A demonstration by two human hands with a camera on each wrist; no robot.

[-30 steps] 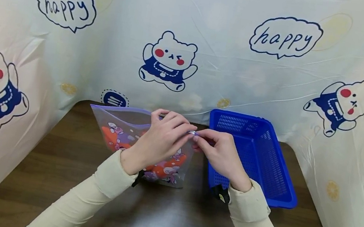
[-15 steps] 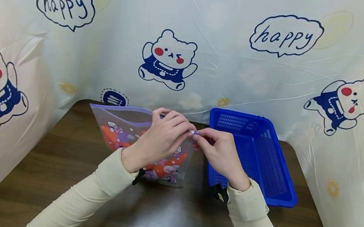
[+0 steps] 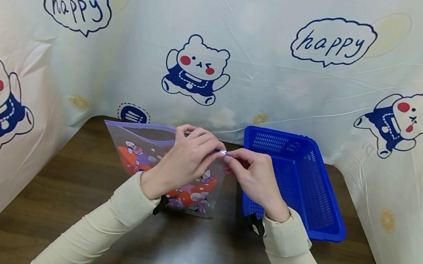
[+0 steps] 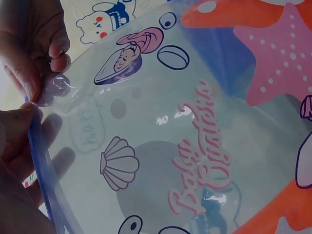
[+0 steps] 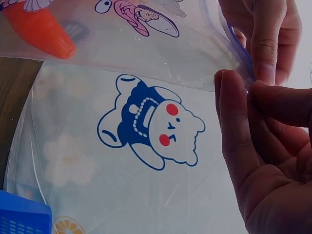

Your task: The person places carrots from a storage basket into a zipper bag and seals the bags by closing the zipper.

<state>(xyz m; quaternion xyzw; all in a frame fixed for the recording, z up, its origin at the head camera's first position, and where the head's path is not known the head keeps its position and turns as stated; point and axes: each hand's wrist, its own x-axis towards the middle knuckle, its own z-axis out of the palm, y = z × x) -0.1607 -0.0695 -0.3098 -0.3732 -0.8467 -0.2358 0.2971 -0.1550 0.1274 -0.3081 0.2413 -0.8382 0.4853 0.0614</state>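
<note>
A clear zip bag (image 3: 202,194) printed with sea creatures stands upright on the table, its purple zip edge (image 3: 134,126) along the top. The mouth gapes at the left. My left hand (image 3: 187,158) pinches the zip edge near the bag's right corner. Thumb and fingers of my right hand (image 3: 256,175) pinch the corner itself, right beside the left fingertips. A small whitish piece (image 3: 222,152) shows between the hands. Through the film in the left wrist view, left fingers (image 4: 48,127) lie behind the bag. An orange tapered shape (image 5: 48,34) shows at the bag; whether printed or inside, I cannot tell.
A blue plastic basket (image 3: 338,231) with slotted walls stands on the table right of the bag, close to my right forearm. The brown wooden table (image 3: 59,218) is enclosed by a printed curtain (image 3: 260,80) at the back and sides.
Both hands keep their hold at the bag's right corner. The left hand's fingers have shifted very slightly left, and more of the whitish piece shows between the hands.
</note>
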